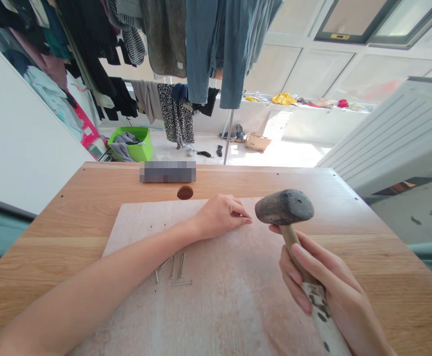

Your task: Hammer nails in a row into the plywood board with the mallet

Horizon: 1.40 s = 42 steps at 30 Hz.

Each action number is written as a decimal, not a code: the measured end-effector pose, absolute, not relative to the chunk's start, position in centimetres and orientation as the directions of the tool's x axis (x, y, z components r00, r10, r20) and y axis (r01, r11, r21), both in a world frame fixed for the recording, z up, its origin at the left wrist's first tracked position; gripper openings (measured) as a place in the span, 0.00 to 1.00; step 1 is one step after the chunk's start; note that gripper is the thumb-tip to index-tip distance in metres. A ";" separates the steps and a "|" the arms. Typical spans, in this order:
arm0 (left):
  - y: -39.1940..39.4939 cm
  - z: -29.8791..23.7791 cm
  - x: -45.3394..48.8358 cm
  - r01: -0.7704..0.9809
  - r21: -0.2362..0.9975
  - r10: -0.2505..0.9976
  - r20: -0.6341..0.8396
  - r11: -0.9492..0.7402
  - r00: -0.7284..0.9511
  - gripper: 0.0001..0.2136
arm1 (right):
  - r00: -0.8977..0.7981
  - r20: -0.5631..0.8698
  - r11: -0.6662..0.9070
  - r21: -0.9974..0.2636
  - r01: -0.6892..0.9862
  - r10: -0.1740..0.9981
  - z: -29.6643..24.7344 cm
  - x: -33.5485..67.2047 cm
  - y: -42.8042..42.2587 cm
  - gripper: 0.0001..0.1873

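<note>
Thumb and forefinger of our left hand [218, 216] press together near the far edge of the pale board [216, 291]; whether they pinch anything, we cannot tell. Our right hand [327, 284] wraps the handle of the hammer [284, 206], its head raised just beside the left. Board stretches between our hands. Loose nails [181, 265] lie nearer us; beyond both hands runs the wooden surface [112, 185].

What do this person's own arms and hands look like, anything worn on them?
The left forearm is slender, with no sleeve, watch or bracelet in view. The left grip and right grip are ungloved human hands with slim fingers; no rings show. The right forearm is mostly out of frame.
</note>
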<state>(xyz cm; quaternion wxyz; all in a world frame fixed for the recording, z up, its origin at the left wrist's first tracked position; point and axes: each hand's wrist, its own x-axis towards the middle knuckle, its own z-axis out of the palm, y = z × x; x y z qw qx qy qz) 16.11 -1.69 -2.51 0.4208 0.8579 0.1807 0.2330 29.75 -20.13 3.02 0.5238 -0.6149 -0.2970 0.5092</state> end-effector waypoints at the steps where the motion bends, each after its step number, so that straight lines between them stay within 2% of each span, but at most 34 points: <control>1: -1.7 -2.5 16.1 0.110 0.808 0.504 0.249 -0.579 0.827 0.05 | 0.297 -0.326 -0.293 -0.944 -0.151 0.898 3.0 29.7 -20.1 0.26; 4: -1.7 -2.5 16.1 0.102 0.813 0.504 0.252 -0.573 0.826 0.05 | 0.284 -0.350 -0.332 -0.937 -0.113 0.893 2.9 29.8 -20.0 0.26; 10: -1.7 -2.5 16.1 0.118 0.807 0.510 0.245 -0.578 0.825 0.04 | 0.323 -0.296 -0.260 -0.954 -0.149 0.899 3.0 29.6 -20.3 0.27; 15: -1.7 -2.6 16.1 0.101 0.812 0.504 0.254 -0.575 0.825 0.06 | 0.279 -0.349 -0.333 -0.937 -0.105 0.895 2.8 29.7 -20.1 0.26; 21: -1.7 -2.5 16.1 0.143 0.794 0.515 0.235 -0.591 0.825 0.05 | 0.288 -0.325 -0.295 -0.945 -0.142 0.901 3.0 29.7 -20.3 0.28; 26: -1.7 -2.7 16.1 0.100 0.814 0.504 0.253 -0.572 0.826 0.06 | 0.251 -0.370 -0.355 -0.929 -0.105 0.894 2.8 29.7 -20.2 0.26; 31: -1.7 -2.6 16.1 0.126 0.794 0.513 0.253 -0.594 0.820 0.04 | 0.282 -0.338 -0.298 -0.938 -0.175 0.898 2.9 29.6 -20.3 0.28; 36: -1.7 -2.6 16.1 0.081 0.816 0.495 0.266 -0.573 0.827 0.06 | 0.254 -0.359 -0.349 -0.933 -0.086 0.898 2.9 29.7 -20.2 0.27; 42: -1.7 -2.5 16.0 0.119 0.796 0.512 0.258 -0.593 0.820 0.04 | 0.291 -0.324 -0.298 -0.946 -0.132 0.900 2.9 29.5 -20.3 0.29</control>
